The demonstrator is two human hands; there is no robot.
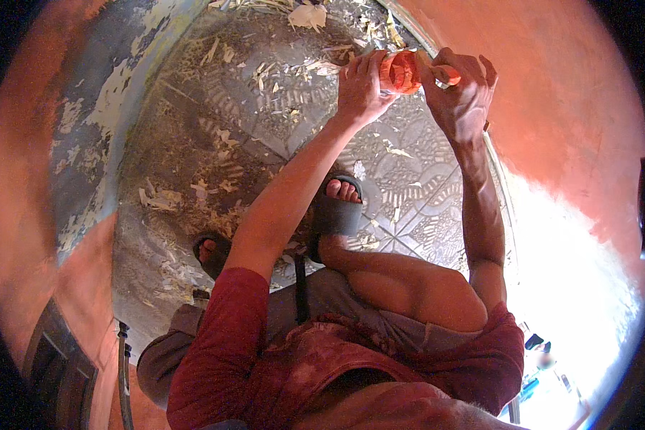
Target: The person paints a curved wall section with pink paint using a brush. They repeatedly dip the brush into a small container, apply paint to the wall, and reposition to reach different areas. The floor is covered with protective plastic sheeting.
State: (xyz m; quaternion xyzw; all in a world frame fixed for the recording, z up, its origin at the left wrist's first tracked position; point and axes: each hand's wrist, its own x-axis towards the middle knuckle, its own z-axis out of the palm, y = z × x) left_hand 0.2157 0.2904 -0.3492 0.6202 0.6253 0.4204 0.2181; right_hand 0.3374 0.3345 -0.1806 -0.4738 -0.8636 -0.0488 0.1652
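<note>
Both my arms reach out over a patterned tile floor [408, 209] at the top of the head view. My left hand [363, 88] is closed around one end of an orange-red cylindrical object [401, 72], whose exact kind I cannot tell. Against its right side is my right hand [457, 88], gripping a small tool with an orange-red end [448, 75] that shows between thumb and fingers. The rest of this tool is mostly hidden by the fingers. Pale shavings [314, 67] lie on the floor beneath and beyond my hands.
An orange wall [543, 97] curves along the right, with bright light lower down. At left stands a wall with peeling paint [94, 113]. Wood-like scraps [161, 199] litter the floor. My sandalled foot [344, 207] is below my hands. A dark pipe-like post [123, 371] stands lower left.
</note>
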